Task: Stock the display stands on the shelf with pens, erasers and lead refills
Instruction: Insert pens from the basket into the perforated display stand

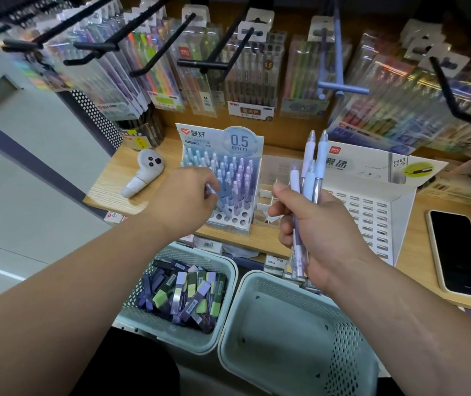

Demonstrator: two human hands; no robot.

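A white pen display stand (230, 221) marked 0.5 mm stands on the wooden shelf, its holes mostly filled with pastel blue and purple pens (235, 178). My left hand (182, 200) pinches one pen at the stand's left side, over the front holes. My right hand (311, 227) grips a bundle of several pastel pens (310, 167) upright, to the right of the stand. A wide white slotted display stand (371, 212) marked HB 0.5 stands at the right. Below the shelf, a mint basket (222, 264) holds lead refill cases and erasers.
An empty mint basket (285, 332) sits beside the first one. A black phone (457, 252) lies on the shelf (114, 190) at the right, a white correction-tape dispenser (144, 175) at the left. Packs of pens (250, 78) hang on black hooks above.
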